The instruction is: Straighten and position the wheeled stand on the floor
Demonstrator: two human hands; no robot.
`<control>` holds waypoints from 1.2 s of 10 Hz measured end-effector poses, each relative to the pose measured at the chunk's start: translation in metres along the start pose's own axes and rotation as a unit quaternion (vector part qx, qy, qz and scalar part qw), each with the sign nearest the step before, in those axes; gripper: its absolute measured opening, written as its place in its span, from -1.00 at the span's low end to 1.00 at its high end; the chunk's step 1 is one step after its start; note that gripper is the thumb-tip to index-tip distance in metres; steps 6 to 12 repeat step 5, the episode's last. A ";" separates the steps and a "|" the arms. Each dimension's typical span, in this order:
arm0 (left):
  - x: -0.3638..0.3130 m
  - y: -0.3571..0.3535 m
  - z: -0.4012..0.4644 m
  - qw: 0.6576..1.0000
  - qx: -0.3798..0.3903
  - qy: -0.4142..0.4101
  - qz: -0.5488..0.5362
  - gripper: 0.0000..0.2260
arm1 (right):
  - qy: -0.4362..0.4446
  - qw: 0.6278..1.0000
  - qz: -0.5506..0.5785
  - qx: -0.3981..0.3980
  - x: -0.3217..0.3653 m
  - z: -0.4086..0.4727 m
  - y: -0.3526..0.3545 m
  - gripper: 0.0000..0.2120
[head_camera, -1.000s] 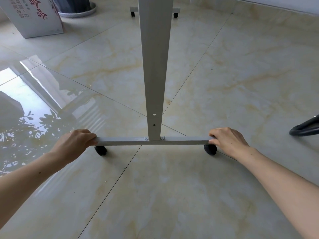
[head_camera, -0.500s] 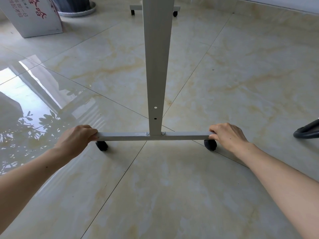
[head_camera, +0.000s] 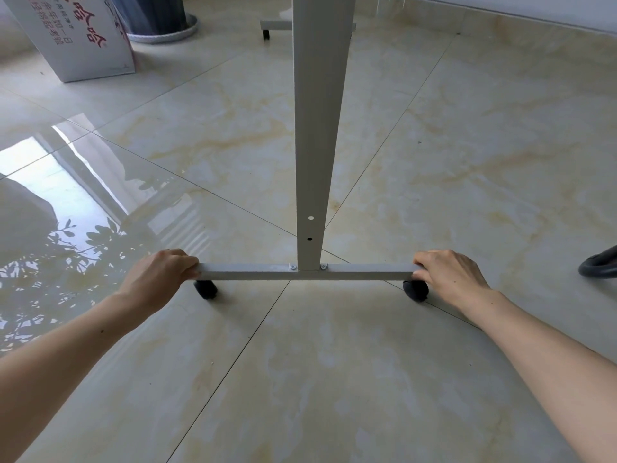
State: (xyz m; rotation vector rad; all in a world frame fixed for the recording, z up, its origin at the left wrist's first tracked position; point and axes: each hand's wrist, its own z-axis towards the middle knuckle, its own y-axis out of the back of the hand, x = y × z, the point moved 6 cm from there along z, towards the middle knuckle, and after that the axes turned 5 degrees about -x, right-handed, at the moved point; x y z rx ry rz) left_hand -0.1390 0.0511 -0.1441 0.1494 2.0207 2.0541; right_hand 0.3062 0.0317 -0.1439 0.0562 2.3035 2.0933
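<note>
Left hand point(head_camera: 157, 279) closed over the left end of the pale grey square-section metal base bar point(head_camera: 300, 272), fingers point(head_camera: 187, 267) curled across the bar's top and end, knuckles up. Right hand point(head_camera: 450, 279) closed over the opposite end of the same bar, fingers point(head_camera: 422, 262) wrapped over the top edge, thumb side hidden beneath. Between the two sets of fingers, the bar level and roughly square to the view, forming the near foot of the light grey wheeled metal stand point(head_camera: 319, 128). Rising from the bar's middle, midway between the hands, the stand's flat upright post point(head_camera: 317, 168), fixed by two small screws at its foot and pierced by two small holes just above. Just below and inboard of the left fingers, a black caster wheel point(head_camera: 205, 289) resting on the glossy cream marble-patterned tiled floor point(head_camera: 334, 379); just below the right fingers, a second black caster wheel point(head_camera: 415, 290), partly hidden by that hand. Well beyond the fingers, behind the post, the stand's far foot point(head_camera: 275, 25) with one small black wheel visible. Far off beyond the left hand, a white cardboard box with red printed characters point(head_camera: 76, 38), and beside it a dark ribbed pot in a pale round saucer point(head_camera: 160, 18). Out past the right hand at the frame's edge, a dark grey curved tube point(head_camera: 599, 270) of unclear identity.
</note>
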 end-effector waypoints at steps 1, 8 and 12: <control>0.001 -0.001 -0.003 1.000 0.000 -0.001 -0.003 -0.85 | 0.002 1.000 -0.002 0.003 0.000 -0.004 0.001 -0.85; 0.006 0.002 -0.013 0.994 -0.045 0.049 -0.088 -0.70 | 0.015 0.998 0.051 -0.027 -0.005 -0.020 0.003 -0.75; 0.006 0.002 -0.013 0.994 -0.045 0.049 -0.088 -0.70 | 0.015 0.998 0.051 -0.027 -0.005 -0.020 0.003 -0.75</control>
